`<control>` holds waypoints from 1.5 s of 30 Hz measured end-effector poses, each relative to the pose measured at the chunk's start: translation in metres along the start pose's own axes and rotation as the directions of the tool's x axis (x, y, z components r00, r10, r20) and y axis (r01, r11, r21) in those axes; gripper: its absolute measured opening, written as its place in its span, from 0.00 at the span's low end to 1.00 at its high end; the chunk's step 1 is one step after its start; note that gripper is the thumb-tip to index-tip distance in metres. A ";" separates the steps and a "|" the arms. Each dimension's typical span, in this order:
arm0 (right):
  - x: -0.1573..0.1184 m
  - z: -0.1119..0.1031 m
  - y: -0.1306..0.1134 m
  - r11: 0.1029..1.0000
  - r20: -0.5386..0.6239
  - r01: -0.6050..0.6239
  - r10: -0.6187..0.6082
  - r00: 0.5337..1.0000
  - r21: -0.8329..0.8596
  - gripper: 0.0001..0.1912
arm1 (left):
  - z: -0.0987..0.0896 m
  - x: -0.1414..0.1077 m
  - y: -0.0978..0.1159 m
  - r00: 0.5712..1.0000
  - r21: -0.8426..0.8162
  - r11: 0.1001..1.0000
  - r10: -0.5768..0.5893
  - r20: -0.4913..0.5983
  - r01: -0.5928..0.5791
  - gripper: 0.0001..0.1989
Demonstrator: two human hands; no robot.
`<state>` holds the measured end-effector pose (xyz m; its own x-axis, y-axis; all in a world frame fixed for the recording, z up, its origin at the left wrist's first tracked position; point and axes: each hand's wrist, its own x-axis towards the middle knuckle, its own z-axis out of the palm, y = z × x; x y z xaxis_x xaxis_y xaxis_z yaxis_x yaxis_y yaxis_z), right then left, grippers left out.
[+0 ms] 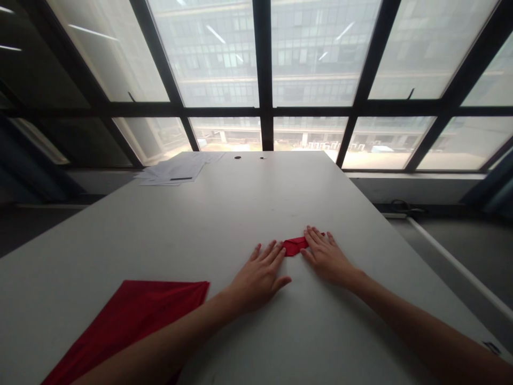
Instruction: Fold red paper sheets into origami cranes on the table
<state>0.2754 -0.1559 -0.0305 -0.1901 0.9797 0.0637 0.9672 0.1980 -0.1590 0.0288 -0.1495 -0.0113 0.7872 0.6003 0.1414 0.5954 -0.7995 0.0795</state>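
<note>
A long, smooth white bench (248, 203) narrows away toward a wall of tall, dark-framed windows (312, 48), through which a pale, many-windowed building shows in bright daylight; the room itself is dim. Dark blue curtains (36, 160) hang at the far left, and a long white bar (460, 267) runs low beyond the bench's right edge. At the far left of the bench lie overlapping loose white paper sheets (166, 171) with a thin dark stick-like object (181, 178) on top, well apart from the person. At the near left rests a large, deep-red folded sheet (132, 315), paper or thin cloth; the left forearm crosses above it and hides part of it. Right of centre, flat on the bench, is a small, narrow red folded piece (295, 246), its middle visible between the person's two bare hands. The left hand (259, 279) is palm down, fingers extended and thumb held out, fingertips touching the piece's left end. The right hand (325, 256) lies flat, fingers slightly spread, covering much of its right end. Both forearms reach in from the near edge.
</note>
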 end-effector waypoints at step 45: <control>-0.012 -0.025 -0.037 0.881 -0.268 0.260 -0.160 0.950 0.395 0.19 | -0.005 0.010 -0.002 0.980 -0.131 0.988 -0.108 -0.170 0.086 0.19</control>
<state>0.2466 -0.1761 -0.0005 -0.2898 0.8907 0.3502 0.7365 0.4412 -0.5127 0.0348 -0.1423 -0.0052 0.6794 0.6708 0.2974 0.6351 -0.7406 0.2196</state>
